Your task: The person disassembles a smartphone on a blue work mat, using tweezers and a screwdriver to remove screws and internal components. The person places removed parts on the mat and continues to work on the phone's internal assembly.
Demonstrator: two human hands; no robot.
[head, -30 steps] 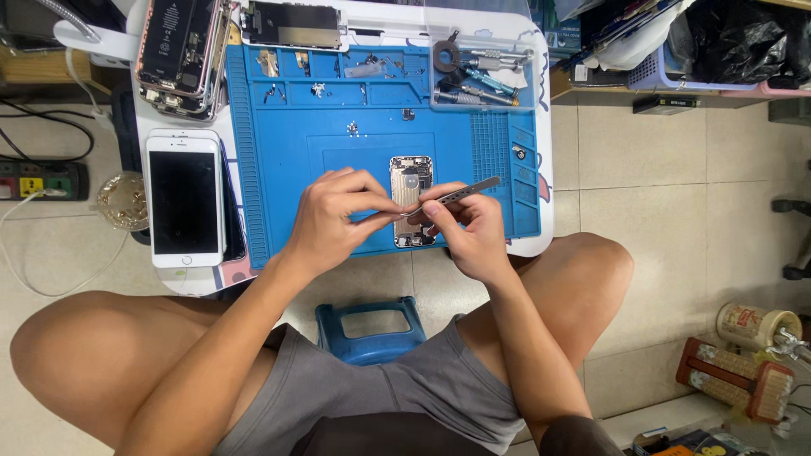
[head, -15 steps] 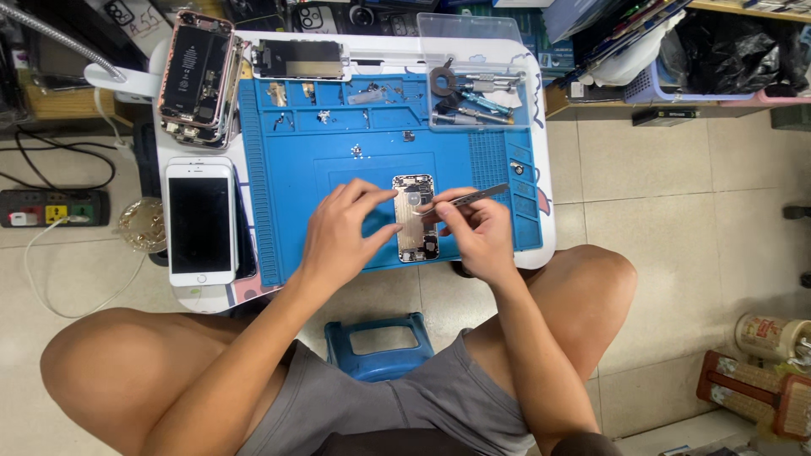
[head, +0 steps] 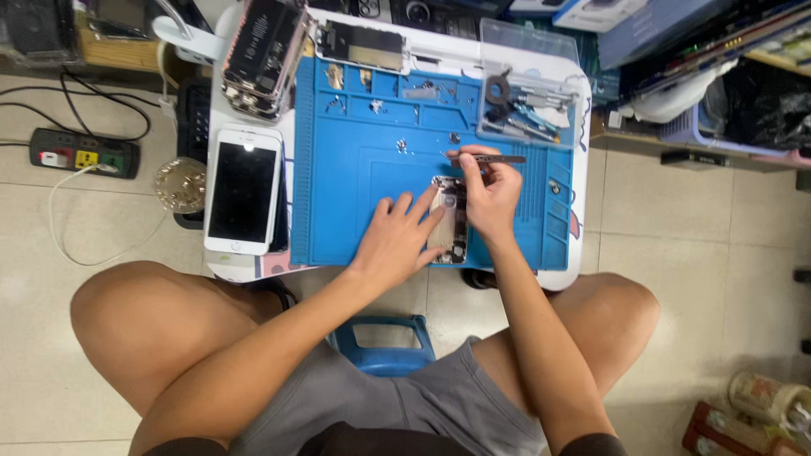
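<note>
An opened phone body [head: 449, 221] lies on a blue repair mat [head: 355, 177] on a small white table. My left hand [head: 397, 236] rests flat on the mat with its fingers spread against the phone body's left edge. My right hand [head: 490, 190] is above the phone body's top right and pinches dark tweezers [head: 494, 158], whose tip points left over the mat. Small screws and parts [head: 401, 145] are scattered on the mat's upper area.
A white phone screen [head: 243, 190] lies left of the mat, another opened phone [head: 258, 55] behind it. A clear tool tray [head: 528, 105] sits at the back right. A power strip [head: 83, 156] and cables lie on the floor left; a blue stool [head: 380, 342] is between my knees.
My right hand has lifted the tweezers off the phone body toward the back of the mat. My left hand has flattened and slid down beside the phone. The camera has moved closer.
</note>
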